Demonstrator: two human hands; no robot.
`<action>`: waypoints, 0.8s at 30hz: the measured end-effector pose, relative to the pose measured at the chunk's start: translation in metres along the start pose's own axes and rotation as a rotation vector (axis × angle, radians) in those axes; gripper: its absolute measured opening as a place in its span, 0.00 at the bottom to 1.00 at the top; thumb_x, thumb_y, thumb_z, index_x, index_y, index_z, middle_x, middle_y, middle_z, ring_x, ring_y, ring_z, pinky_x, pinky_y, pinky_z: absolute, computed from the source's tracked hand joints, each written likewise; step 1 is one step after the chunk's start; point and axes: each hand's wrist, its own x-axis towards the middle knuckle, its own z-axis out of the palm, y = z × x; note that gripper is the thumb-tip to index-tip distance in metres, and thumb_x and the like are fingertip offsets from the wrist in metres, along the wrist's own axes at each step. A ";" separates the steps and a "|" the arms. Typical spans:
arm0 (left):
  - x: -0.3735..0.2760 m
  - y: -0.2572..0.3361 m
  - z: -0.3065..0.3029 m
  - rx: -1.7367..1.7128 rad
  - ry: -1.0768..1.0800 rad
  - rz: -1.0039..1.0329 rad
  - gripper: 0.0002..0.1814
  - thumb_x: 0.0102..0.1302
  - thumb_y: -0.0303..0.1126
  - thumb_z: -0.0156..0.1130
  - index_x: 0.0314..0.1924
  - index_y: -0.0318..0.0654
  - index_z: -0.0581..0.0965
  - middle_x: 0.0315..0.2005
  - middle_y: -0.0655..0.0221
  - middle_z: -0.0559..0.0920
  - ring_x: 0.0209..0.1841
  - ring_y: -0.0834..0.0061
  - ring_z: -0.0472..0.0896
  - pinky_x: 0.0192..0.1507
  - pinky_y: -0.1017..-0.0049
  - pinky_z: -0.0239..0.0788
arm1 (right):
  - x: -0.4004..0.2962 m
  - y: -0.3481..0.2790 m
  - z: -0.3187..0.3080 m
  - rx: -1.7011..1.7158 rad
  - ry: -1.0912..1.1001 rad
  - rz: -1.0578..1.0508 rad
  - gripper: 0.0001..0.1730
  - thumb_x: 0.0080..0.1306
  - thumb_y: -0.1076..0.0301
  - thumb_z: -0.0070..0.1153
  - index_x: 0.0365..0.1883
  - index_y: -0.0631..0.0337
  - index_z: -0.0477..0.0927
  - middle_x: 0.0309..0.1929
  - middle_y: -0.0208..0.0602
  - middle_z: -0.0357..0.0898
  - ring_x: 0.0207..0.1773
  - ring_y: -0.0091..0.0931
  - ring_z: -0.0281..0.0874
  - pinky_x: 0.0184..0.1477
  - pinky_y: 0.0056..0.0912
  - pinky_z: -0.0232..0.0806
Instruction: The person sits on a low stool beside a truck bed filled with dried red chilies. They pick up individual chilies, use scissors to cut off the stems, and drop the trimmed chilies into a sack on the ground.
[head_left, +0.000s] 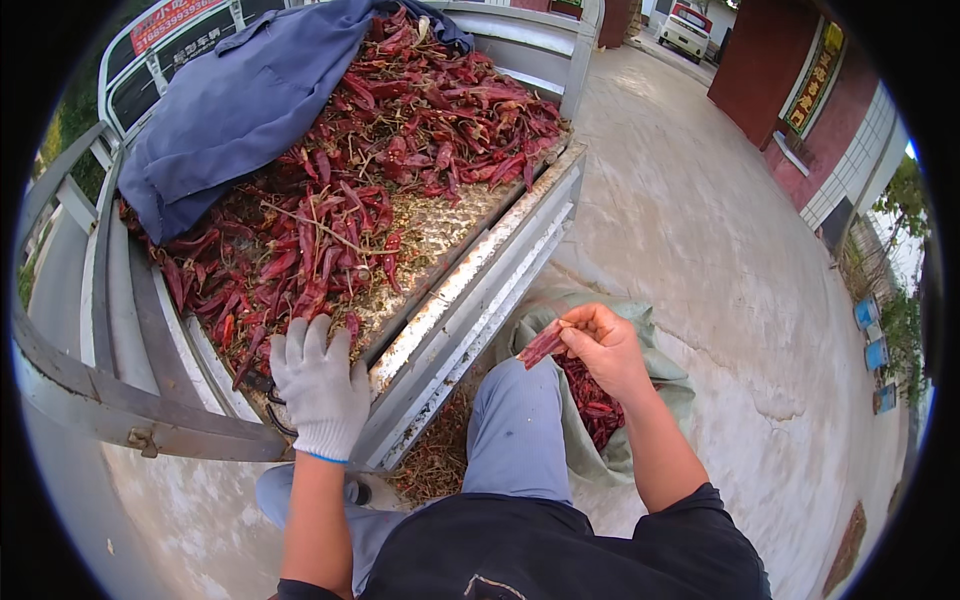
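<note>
My right hand (604, 349) is bare and pinches one dried red chili pepper (541, 345) between thumb and fingers, above my knee. Below it, a pale green woven sack (667, 367) stands with its mouth spread, holding red chilies (592, 401). My left hand (319, 382), in a white knitted glove, lies palm down at the near corner of the cargo bed with its fingers extended. Its fingertips reach the edge of a heap of dried chilies (307, 247). Black loop handles (279, 416), perhaps of scissors, show partly beside the glove.
A blue cloth garment (247, 112) covers part of the heap. The lowered metal side panel (480, 277) runs along the bed, and a curved rail (150, 409) bounds its near left. Stem debris (439, 457) lies on the concrete ground (675, 195). A white vehicle (685, 31) stands far off.
</note>
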 end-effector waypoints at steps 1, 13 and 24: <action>0.001 -0.004 0.008 0.037 -0.038 0.001 0.22 0.57 0.35 0.75 0.52 0.41 0.87 0.64 0.58 0.82 0.72 0.50 0.71 0.76 0.43 0.56 | -0.001 0.004 0.001 -0.037 0.003 -0.023 0.09 0.78 0.74 0.62 0.52 0.68 0.81 0.47 0.39 0.90 0.46 0.25 0.89 0.50 0.27 0.79; 0.023 -0.030 0.012 0.023 0.090 0.089 0.08 0.59 0.27 0.72 0.40 0.41 0.86 0.52 0.66 0.86 0.64 0.57 0.79 0.73 0.47 0.61 | -0.019 0.045 -0.023 -0.679 0.080 -0.074 0.17 0.70 0.69 0.68 0.53 0.70 0.86 0.45 0.48 0.89 0.44 0.34 0.90 0.48 0.36 0.81; -0.032 0.032 -0.047 -0.284 0.209 0.174 0.15 0.52 0.24 0.72 0.42 0.40 0.83 0.46 0.65 0.87 0.50 0.56 0.85 0.58 0.50 0.73 | 0.001 0.018 0.188 0.336 -0.530 0.253 0.21 0.84 0.57 0.57 0.63 0.66 0.82 0.55 0.32 0.87 0.57 0.24 0.84 0.58 0.32 0.76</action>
